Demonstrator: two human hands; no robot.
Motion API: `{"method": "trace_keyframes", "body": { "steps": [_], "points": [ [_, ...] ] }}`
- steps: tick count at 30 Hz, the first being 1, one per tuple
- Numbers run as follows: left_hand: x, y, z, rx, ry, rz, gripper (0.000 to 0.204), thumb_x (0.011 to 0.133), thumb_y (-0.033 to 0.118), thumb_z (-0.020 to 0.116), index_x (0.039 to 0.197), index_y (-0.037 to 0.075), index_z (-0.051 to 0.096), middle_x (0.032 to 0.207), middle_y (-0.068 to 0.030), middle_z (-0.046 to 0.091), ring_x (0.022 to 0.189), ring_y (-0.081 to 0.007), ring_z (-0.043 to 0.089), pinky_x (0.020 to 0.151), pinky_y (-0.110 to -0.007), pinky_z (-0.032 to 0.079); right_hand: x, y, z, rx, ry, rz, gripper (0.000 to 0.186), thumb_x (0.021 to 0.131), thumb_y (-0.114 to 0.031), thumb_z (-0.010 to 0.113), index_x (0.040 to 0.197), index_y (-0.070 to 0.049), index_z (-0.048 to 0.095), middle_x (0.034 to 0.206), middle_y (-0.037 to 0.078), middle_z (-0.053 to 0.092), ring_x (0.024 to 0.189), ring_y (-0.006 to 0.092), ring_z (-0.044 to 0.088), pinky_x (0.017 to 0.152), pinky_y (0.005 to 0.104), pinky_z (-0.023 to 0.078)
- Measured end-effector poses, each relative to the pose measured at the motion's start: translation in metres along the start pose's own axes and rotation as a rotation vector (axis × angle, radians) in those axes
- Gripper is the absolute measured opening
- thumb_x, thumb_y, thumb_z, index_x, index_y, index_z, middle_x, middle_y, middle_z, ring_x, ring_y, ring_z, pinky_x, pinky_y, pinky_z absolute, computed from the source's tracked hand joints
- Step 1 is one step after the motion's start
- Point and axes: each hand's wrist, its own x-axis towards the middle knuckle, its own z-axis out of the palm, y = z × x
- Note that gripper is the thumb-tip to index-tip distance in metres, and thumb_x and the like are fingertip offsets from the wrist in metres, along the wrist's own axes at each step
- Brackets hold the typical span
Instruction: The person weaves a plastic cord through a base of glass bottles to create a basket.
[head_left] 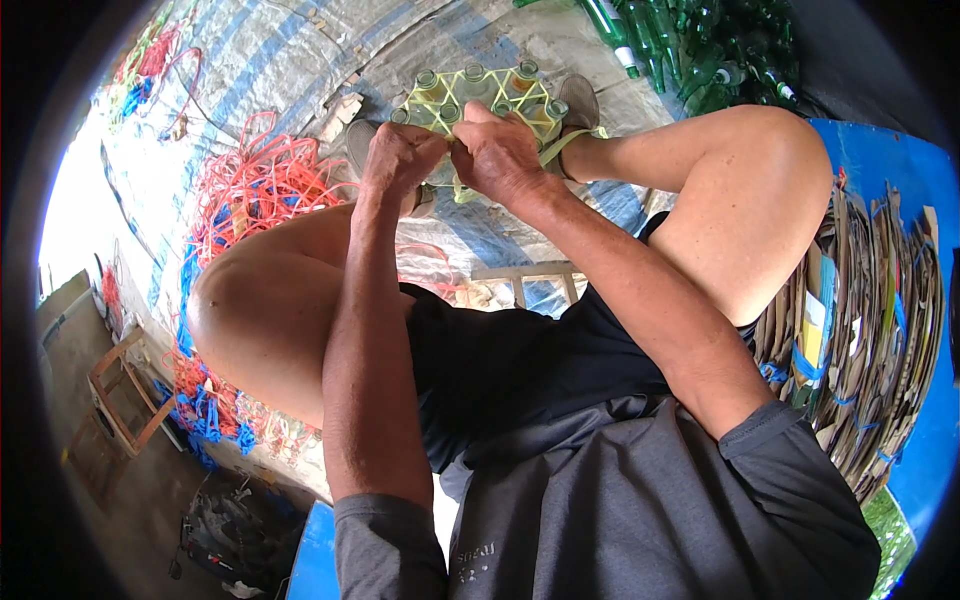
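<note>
Between my feet stands a cluster of clear glass bottles (427, 80), several of them, upright. A pale yellow plastic strap (556, 150) criss-crosses between their necks, and a loose end of it sticks out on the right. My left hand (400, 158) is closed in a pinch at the near edge of the cluster. My right hand (495, 158) is closed too, close beside the left, with its knuckles over the nearest bottles. Both seem to grip the yellow strap where their fingertips almost meet; the fingers partly hide it.
A tangled heap of red plastic strapping (255, 190) lies left of my left leg. Green glass bottles (690, 50) are piled at the far right. Bundled flattened cardboard (870, 330) stands by my right side. A wooden frame (130, 390) leans at the left.
</note>
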Motion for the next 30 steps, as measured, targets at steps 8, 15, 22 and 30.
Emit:
{"method": "trace_keyframes", "body": {
  "steps": [8, 15, 22, 30],
  "points": [
    [-0.002, 0.025, -0.001, -0.009, -0.029, -0.127, 0.024, 0.079, 0.02, 0.061, 0.073, -0.004, 0.06, 0.059, -0.0038, 0.049, 0.061, -0.0076, 0.046, 0.056, -0.033, 0.041, -0.006, 0.005, -0.004, 0.1, 0.053, -0.091, 0.008, 0.072, -0.008, 0.067, 0.069, -0.008, 0.059, 0.08, 0.01, 0.056, 0.067, 0.0334, 0.059, 0.068, 0.043, 0.046],
    [0.003, 0.017, 0.006, 0.071, 0.029, -0.148, 0.022, 0.073, 0.024, 0.061, 0.068, 0.004, 0.066, 0.057, -0.0125, 0.057, 0.053, -0.0224, 0.058, 0.06, -0.038, 0.05, -0.015, 0.0, -0.008, 0.066, 0.069, -0.235, 0.01, 0.069, -0.005, 0.066, 0.067, -0.008, 0.056, 0.081, 0.01, 0.052, 0.064, 0.0326, 0.057, 0.063, 0.042, 0.047],
    [0.01, 0.007, 0.014, 0.157, 0.05, -0.158, 0.022, 0.071, 0.024, 0.062, 0.073, 0.004, 0.071, 0.07, -0.0204, 0.065, 0.069, -0.0365, 0.067, 0.069, -0.044, 0.054, -0.052, -0.023, -0.013, 0.125, -0.032, -0.252, 0.007, 0.07, -0.002, 0.062, 0.072, -0.002, 0.055, 0.084, 0.016, 0.051, 0.069, 0.0332, 0.059, 0.065, 0.0429, 0.049],
    [0.005, 0.012, 0.011, 0.134, 0.064, -0.132, 0.025, 0.073, 0.027, 0.065, 0.074, 0.003, 0.071, 0.069, -0.0216, 0.064, 0.07, -0.0378, 0.067, 0.067, -0.044, 0.053, -0.055, -0.021, -0.023, 0.067, -0.034, -0.264, 0.005, 0.071, -0.001, 0.062, 0.075, -0.002, 0.059, 0.089, 0.015, 0.055, 0.075, 0.032, 0.062, 0.07, 0.0419, 0.051]
  ]
}}
